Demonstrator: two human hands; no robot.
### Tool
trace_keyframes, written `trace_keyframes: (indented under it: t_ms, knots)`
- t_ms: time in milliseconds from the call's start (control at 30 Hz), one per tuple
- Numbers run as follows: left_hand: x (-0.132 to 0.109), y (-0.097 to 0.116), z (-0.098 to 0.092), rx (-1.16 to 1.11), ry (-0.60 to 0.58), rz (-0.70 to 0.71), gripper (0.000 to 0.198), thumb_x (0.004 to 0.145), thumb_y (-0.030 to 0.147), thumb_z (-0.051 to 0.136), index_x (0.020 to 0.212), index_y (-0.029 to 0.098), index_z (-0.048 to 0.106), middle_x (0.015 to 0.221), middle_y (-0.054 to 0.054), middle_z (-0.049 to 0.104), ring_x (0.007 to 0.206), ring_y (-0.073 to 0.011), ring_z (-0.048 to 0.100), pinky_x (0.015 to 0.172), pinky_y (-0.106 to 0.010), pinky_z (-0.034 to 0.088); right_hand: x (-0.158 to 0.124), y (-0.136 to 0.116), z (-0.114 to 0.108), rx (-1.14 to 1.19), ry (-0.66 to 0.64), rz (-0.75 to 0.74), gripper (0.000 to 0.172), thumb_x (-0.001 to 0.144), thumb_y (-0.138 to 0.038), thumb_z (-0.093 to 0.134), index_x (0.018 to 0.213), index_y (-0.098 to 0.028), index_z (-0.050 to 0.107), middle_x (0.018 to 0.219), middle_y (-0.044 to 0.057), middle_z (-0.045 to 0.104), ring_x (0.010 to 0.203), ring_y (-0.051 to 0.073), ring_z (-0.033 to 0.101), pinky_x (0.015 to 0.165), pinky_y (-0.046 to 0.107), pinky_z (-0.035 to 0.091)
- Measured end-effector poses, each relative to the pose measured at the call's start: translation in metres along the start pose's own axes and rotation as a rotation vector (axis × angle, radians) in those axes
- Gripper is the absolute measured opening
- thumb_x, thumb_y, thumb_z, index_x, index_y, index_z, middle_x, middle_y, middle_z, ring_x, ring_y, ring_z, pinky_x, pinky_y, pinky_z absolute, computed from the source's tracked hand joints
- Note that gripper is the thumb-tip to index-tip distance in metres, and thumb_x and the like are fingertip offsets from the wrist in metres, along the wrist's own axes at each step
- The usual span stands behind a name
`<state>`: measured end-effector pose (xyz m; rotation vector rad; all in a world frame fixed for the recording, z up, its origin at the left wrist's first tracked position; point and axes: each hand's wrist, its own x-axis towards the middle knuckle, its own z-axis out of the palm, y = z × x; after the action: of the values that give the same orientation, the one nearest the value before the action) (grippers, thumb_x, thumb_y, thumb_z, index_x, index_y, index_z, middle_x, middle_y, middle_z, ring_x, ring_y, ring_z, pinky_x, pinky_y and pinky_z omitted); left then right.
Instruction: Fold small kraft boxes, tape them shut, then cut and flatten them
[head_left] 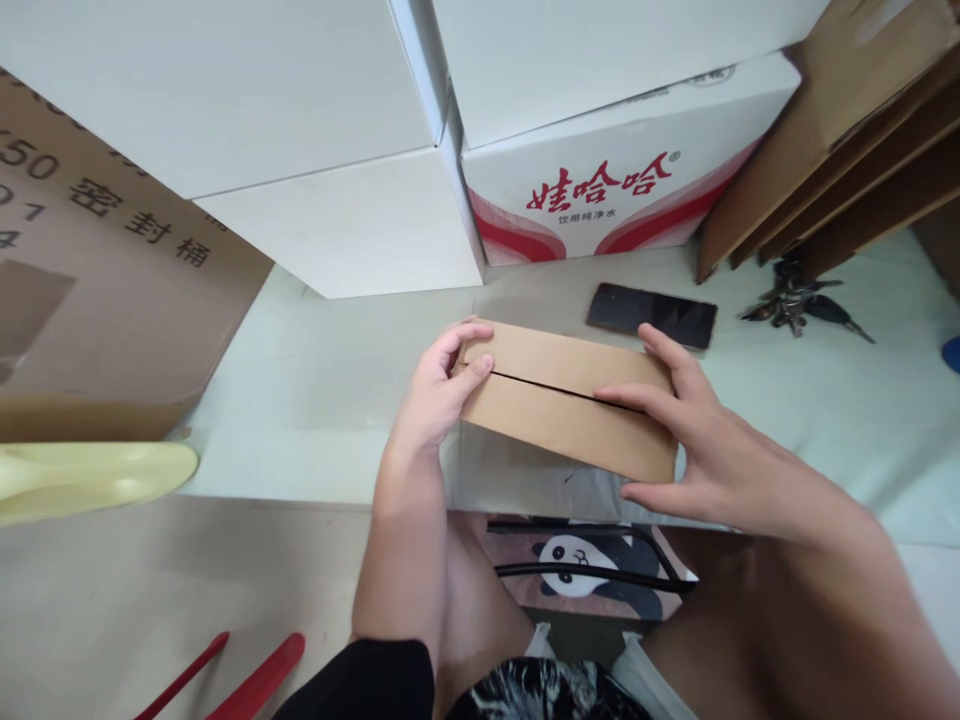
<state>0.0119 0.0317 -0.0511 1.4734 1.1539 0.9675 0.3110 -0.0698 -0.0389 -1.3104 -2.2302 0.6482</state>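
Observation:
A small brown cardboard box is held a little tilted near the front edge of the table. Its two top flaps meet along a narrow dark slit that runs lengthwise. My left hand grips the left end, thumb on the top by the slit and fingers round the far corner. At the right end my right hand spans the box, one finger lying along the slit and the thumb at the near lower edge. The underside of the box is hidden.
Behind the box lie a black phone and a bunch of keys. White boxes, a red-and-white carton and cardboard sheets stand at the back. A large carton and yellow plastic item are left.

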Motion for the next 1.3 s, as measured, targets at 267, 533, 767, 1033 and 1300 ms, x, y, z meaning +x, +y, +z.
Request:
trace_keyframes:
  t_ms: [267, 533, 767, 1033, 1300]
  knots:
    - [0.003, 0.001, 0.006, -0.059, 0.094, -0.06, 0.038, 0.075, 0.043, 0.08, 0.107, 0.023, 0.074, 0.149, -0.008, 0.062, 0.142, -0.0324, 0.054, 0.121, -0.045, 0.041, 0.008, 0.025, 0.019, 0.109, 0.31, -0.163, 0.035, 0.085, -0.043, 0.076, 0.114, -0.028, 0.063, 0.141, 0.013, 0.048, 0.137, 0.037, 0.052, 0.111, 0.058, 0.051]
    - [0.005, 0.006, 0.012, -0.118, 0.155, -0.094, 0.037, 0.074, 0.039, 0.077, 0.106, 0.022, 0.072, 0.135, -0.007, 0.069, 0.127, -0.0301, 0.063, 0.106, -0.041, 0.051, 0.014, 0.035, 0.032, 0.109, 0.395, -0.229, 0.05, 0.078, -0.037, 0.084, 0.121, -0.03, 0.059, 0.143, 0.013, 0.048, 0.142, 0.038, 0.048, 0.115, 0.063, 0.046]
    - [0.003, 0.004, 0.006, -0.228, 0.079, -0.108, 0.051, 0.067, 0.044, 0.07, 0.113, 0.022, 0.069, 0.132, -0.008, 0.069, 0.122, -0.0322, 0.063, 0.099, -0.04, 0.051, 0.017, 0.019, 0.025, 0.118, 0.501, -0.226, 0.047, 0.076, -0.035, 0.086, 0.118, -0.031, 0.066, 0.13, 0.011, 0.055, 0.124, 0.034, 0.06, 0.104, 0.056, 0.054]
    - [-0.004, -0.001, 0.002, -0.204, -0.188, 0.19, 0.08, 0.06, 0.085, 0.073, 0.114, 0.025, 0.07, 0.156, -0.012, 0.05, 0.146, -0.0438, 0.044, 0.119, -0.054, 0.039, 0.005, 0.005, -0.003, 0.58, 0.529, 0.264, 0.04, 0.066, -0.057, 0.089, 0.095, -0.032, 0.077, 0.125, 0.006, 0.069, 0.122, 0.034, 0.062, 0.101, 0.052, 0.052]
    - [-0.008, 0.005, 0.012, -0.344, -0.165, 0.088, 0.066, 0.065, 0.071, 0.081, 0.114, 0.028, 0.069, 0.139, -0.009, 0.059, 0.124, -0.0332, 0.06, 0.1, -0.043, 0.054, 0.014, -0.008, -0.009, 1.106, 0.39, 0.779, 0.052, 0.051, -0.054, 0.092, 0.093, -0.031, 0.072, 0.102, 0.003, 0.073, 0.075, 0.02, 0.065, 0.054, 0.029, 0.049]
